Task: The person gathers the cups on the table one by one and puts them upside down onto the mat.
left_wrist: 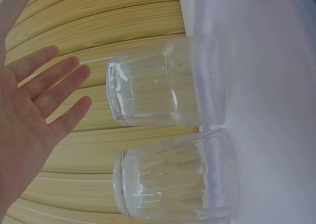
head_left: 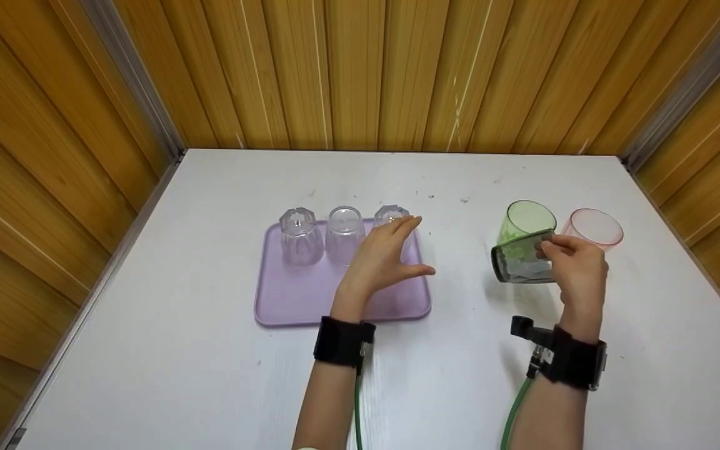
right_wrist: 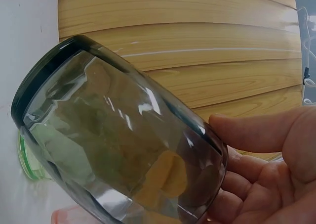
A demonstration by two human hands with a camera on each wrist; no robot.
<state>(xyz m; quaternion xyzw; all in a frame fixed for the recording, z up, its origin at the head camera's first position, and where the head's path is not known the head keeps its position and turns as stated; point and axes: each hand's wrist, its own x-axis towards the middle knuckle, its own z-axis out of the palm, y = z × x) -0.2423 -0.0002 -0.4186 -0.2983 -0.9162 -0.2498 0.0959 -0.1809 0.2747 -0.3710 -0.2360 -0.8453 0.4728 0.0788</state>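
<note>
My right hand [head_left: 577,265] pinches the rim of a grey-tinted glass [right_wrist: 123,130] between thumb and fingers. The glass is tilted on its side above the table, its thick dark base pointing left. My left hand [head_left: 377,257] is over the right part of a purple tray [head_left: 285,306], fingers and thumb spread, holding nothing. On the tray stand three clear glasses, bottoms up: a left one [head_left: 301,244], a middle one [head_left: 340,234] and a right one [head_left: 391,212], which the left hand partly hides in the head view.
A green glass [head_left: 525,217] stands mouth up behind the grey one, which covers part of it. Beside it at the right is a pink-rimmed glass [head_left: 594,229], partly hidden by my right hand. The white table [head_left: 166,350] meets wood-patterned panels [head_left: 347,75] at back and sides.
</note>
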